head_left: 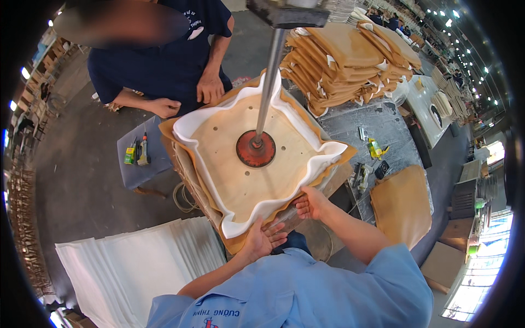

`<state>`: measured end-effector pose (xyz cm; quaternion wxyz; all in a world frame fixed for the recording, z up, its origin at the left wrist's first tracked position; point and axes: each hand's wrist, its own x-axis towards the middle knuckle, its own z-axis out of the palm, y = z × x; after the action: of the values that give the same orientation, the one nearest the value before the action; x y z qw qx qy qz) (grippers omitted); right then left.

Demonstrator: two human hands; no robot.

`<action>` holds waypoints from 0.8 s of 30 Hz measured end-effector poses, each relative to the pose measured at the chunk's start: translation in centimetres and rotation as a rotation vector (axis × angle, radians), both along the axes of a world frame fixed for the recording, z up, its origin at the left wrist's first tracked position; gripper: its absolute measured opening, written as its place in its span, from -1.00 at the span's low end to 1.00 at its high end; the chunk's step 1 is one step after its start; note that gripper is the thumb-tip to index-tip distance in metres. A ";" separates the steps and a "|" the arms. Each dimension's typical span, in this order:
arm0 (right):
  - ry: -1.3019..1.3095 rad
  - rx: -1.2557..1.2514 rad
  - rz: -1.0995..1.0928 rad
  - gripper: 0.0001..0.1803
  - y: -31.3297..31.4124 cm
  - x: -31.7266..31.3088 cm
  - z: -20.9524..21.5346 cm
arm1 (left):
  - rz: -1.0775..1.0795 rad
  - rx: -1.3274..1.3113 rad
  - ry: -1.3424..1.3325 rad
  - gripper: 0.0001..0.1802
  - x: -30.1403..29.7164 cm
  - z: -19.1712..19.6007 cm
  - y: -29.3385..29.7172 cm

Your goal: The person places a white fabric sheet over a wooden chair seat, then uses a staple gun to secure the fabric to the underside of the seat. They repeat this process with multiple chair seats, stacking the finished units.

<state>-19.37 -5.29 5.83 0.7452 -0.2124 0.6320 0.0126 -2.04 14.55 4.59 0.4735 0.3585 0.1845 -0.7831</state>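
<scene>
A square seat panel of pale plywood (219,164) with drilled holes lies on a stand in front of me. White foam (192,123) curls up around its edges, and a tan cover (235,241) shows beneath the foam. A red round press foot (255,156) on a metal rod rests on the middle of the panel. My left hand (263,238) is at the near corner, palm upward, fingers spread, thumb against the edge. My right hand (313,204) is farther right along the same edge, fingers loosely bent and apart, thumb by the cover. Neither hand visibly grips anything.
A co-worker in a dark shirt (158,65) stands across from me, hands near the far left edge. Tan covers (350,60) are piled at the far right, and one tan piece (402,199) lies nearer. White sheets (136,268) are stacked at left. Tools (143,150) sit on a small stool.
</scene>
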 end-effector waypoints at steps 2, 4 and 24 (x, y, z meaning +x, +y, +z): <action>0.028 0.034 0.084 -0.27 -1.0 -0.2 -0.1 | 0.091 0.107 -0.054 -0.20 -0.4 -0.3 -0.7; 0.047 0.055 0.196 -0.30 -2.0 -0.2 -0.2 | 0.112 0.177 -0.122 -0.23 -1.3 -0.4 -1.4; -0.060 -0.085 0.235 -0.16 -8.5 -6.7 0.9 | 0.365 0.285 -0.272 -0.29 -4.5 0.8 -1.4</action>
<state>-26.10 -13.75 6.70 0.7476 -0.3165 0.5801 0.0666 -6.54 13.13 5.41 0.5721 0.4844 0.2890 -0.5954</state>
